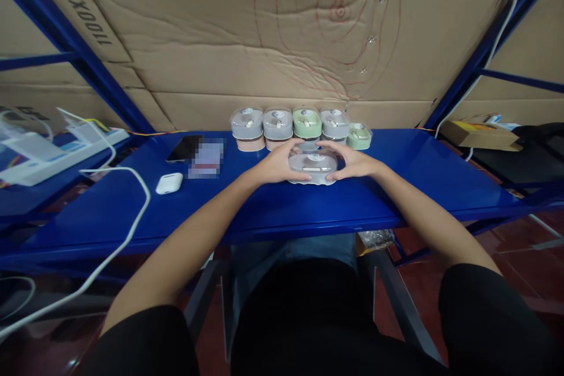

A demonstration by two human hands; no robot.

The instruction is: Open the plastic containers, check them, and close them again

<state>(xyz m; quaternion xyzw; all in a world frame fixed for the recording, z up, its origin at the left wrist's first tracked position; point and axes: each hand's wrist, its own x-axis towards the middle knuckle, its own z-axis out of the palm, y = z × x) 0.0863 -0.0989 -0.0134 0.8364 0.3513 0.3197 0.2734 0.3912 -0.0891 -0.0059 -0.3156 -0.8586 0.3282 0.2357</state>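
Note:
Between my two hands is a grey plastic box point(314, 168) with a clear lid, a round sticker and a light clasp on its top. My left hand point(282, 163) curls around its left side, thumb along the front. On the opposite side my right hand point(351, 161) grips it the same way, its thumb at the front corner. The box is at or just above the blue table point(268, 211); I cannot tell which. Right behind stand stacked boxes of the same kind, among them a grey box point(247, 123) and a green box point(307, 123).
A smaller green box point(359, 136) ends the row at right. Left on the table lie a white earbud case point(170, 183), a dark phone point(185, 148) and a blurred-out item point(206, 158). A white cable point(136, 217) crosses the left side. Cardboard point(198, 29) walls the back, between blue posts.

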